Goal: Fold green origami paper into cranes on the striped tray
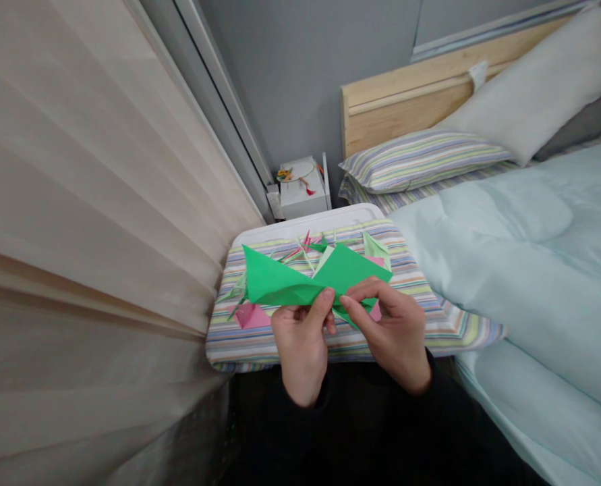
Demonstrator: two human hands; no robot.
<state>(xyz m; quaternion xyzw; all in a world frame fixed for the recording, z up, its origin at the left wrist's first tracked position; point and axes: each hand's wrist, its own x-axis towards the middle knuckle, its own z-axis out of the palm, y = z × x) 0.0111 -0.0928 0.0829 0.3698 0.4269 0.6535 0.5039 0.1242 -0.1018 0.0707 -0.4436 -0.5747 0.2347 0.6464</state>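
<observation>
The left hand and the right hand were both grasping a green paper sheet at lower center of the frame. Each hand pinched the sheet near its lower middle, and the two hands stood just beside each other. The sheet was folded, with pointed corners spreading left and right, and was held just above a striped cushion.

Paper cranes lay in a loose heap on the cushion, directly behind the green sheet. A pink paper piece lay on the cushion just left of the left hand, and another pink piece showed just beyond the right hand. A white tray showed past the far edge of the cushion. Farther up the frame, a white box stood against a gray wall, with a small ornament on its top.

A bed filled the right side of the frame, with a pale blue duvet, a striped pillow, a white pillow and a wooden headboard. A beige curtain hung down the left side. Dark sleeves covered both forearms at the bottom of the frame.
</observation>
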